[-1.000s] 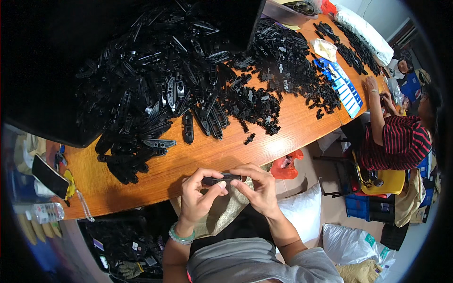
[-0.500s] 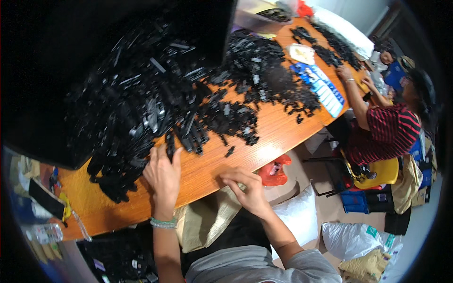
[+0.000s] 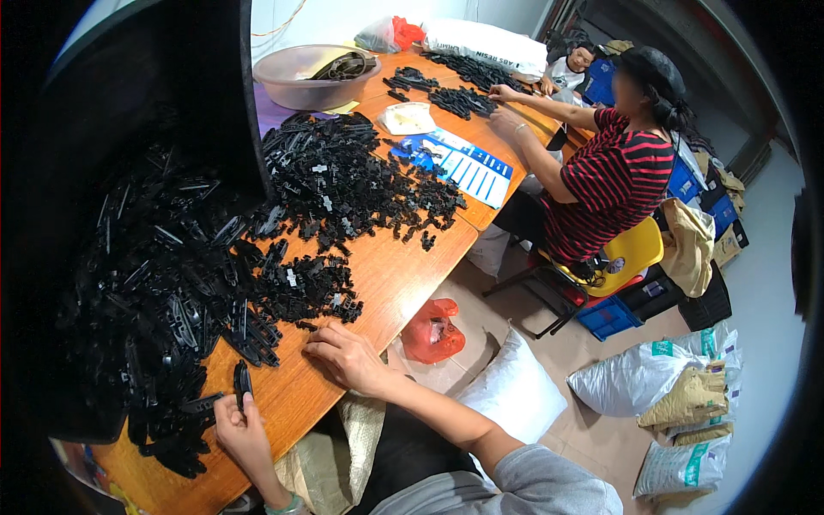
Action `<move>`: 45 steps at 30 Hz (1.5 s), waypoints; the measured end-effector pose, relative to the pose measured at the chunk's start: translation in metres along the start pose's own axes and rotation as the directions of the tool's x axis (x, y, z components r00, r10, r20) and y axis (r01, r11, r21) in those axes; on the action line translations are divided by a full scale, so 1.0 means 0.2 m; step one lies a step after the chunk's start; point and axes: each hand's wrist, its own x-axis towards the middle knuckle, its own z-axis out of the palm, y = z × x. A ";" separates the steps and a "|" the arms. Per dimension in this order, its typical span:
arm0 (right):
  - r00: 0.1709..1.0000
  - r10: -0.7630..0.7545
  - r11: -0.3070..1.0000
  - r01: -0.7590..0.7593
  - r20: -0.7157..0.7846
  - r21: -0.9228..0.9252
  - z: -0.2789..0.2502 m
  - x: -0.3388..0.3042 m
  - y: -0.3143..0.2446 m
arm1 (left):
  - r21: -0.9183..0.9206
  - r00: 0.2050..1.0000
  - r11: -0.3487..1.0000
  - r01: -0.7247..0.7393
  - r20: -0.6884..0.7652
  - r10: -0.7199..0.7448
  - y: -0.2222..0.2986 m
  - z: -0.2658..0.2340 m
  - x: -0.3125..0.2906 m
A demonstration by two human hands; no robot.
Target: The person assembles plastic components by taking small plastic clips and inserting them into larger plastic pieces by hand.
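Observation:
Between the thumb and fingers of my left hand [image 3: 242, 429], a long, narrow black plastic part [image 3: 243, 380] stands up from the table's near edge. A heap of similar long black parts [image 3: 176, 322] lies just beyond it. My right hand [image 3: 350, 359] rests on the wooden table with its fingers stretched toward the left, and no object shows in its grasp. Close to those fingertips is a small black piece [image 3: 306, 325]. Beyond it sits a small pile of little black clips [image 3: 309, 287].
A bigger heap of black clips [image 3: 330, 176] spreads behind, near a blue-and-white sheet [image 3: 463, 167] and a plastic basin [image 3: 287, 81]. A co-worker in a striped shirt [image 3: 614, 176] sits at the far right. Red bag [image 3: 433, 330] and white sack [image 3: 519, 378] lie on the floor.
The view has swung rightward. My left hand has come back from the heap and now holds a long black part. My right hand has moved from the table edge toward the small clips.

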 end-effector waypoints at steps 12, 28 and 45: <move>1.000 -0.018 0.994 0.021 0.025 -0.108 -0.03 0.02 0.00 | -0.217 0.999 0.976 0.032 0.034 -0.025 -0.10 -0.01 -0.02; 0.866 0.493 0.423 -0.323 0.084 0.847 -0.12 -0.06 -0.25 | -0.328 0.969 0.934 -0.142 0.148 0.200 0.10 0.06 -0.23; 0.968 0.238 0.839 -0.247 0.081 0.486 -0.15 -0.06 -0.38 | -0.594 0.961 0.797 0.111 0.270 0.068 0.16 0.05 -0.31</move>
